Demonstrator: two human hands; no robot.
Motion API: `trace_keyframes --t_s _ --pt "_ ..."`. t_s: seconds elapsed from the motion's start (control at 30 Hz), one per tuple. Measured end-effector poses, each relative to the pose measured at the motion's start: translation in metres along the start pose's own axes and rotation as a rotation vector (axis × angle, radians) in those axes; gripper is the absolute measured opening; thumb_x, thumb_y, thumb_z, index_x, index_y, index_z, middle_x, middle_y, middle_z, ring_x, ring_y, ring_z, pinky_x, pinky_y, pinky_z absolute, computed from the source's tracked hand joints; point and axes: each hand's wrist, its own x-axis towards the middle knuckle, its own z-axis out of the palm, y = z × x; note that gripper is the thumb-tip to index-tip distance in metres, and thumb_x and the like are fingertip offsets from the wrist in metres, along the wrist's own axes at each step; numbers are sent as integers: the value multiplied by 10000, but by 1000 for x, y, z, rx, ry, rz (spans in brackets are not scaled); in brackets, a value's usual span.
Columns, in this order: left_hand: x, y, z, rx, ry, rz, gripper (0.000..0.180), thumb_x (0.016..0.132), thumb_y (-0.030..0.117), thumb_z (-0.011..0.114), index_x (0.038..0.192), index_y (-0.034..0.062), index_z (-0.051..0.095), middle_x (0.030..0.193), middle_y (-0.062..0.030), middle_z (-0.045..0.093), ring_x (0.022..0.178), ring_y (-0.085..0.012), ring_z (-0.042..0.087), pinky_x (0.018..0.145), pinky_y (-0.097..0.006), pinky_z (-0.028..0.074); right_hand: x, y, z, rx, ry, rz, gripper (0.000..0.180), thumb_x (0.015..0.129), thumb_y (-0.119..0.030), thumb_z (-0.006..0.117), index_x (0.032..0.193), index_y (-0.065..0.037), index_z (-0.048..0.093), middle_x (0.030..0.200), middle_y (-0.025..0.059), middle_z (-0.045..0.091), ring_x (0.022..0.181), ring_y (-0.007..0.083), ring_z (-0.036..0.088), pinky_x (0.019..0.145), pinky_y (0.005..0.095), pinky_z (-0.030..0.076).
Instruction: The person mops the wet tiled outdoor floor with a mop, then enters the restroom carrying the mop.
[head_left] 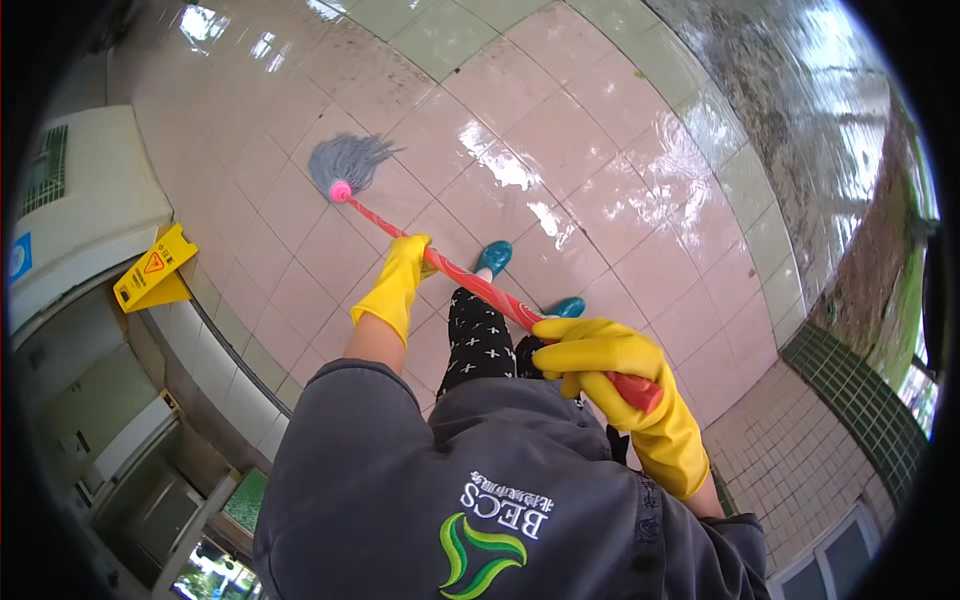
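A mop (465, 277) with a red patterned handle slants from my right side toward the far left. Its grey string head (350, 163), joined by a pink collar, lies spread on the wet pink floor tiles (540, 120). Partway down the handle, my left hand (405, 265) in a yellow rubber glove is closed around it. My right hand (610, 358), gloved the same way, grips the handle close to its top end, which sticks out below the fingers. Both teal shoes (496, 256) stand on the tiles behind the handle.
At the left, a yellow folding floor sign (157, 268) stands beside a white wall edge. Green border tiles (740, 180) curve along the right, with wet grey ground (790, 90) beyond them. A low green-tiled ledge (850, 400) runs at the lower right. Water glistens on the floor.
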Motion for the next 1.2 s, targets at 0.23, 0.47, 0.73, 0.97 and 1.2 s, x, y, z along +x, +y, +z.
trace_keyframes --t_s 0.23,0.47,0.73,0.97,1.2 --pt "-15 -29 85 112 -210 -265 424 818 417 577 1032 53 535 980 -152 633 781 -286 632 651 -428 522 -114 -44 -38 75 70 14 341 676 154 497 960 36 642 631 89 569 711 281 573 911 434 424" --pt "-153 -121 323 -28 -685 -284 131 804 177 585 881 72 566 838 -71 596 818 -269 579 803 -451 493 -249 -164 -47 -393 943 39 138 655 -93 601 719 22 643 647 117 595 624 268 575 716 415 511" --pt "-213 -150 548 -97 -1099 -512 181 789 138 625 936 38 596 854 -43 623 842 -218 590 853 -376 486 -351 -169 -14 -803 1555 113 235 724 -65 534 913 56 605 771 152 639 708 284 630 737 367 502" --pt "-313 -180 596 460 -1431 -419 307 806 231 618 1040 33 597 810 -52 614 870 -223 575 861 -363 476 -452 -171 39 -461 1778 1011 302 699 -60 589 995 -73 645 841 149 643 758 271 622 747 300 472" --pt "-317 -205 630 440 -1250 -518 160 825 270 594 791 115 577 521 3 445 473 -144 434 508 -318 427 -493 -58 51 -210 1315 1474 314 687 -235 657 983 -131 651 791 123 651 765 316 613 718 372 493"
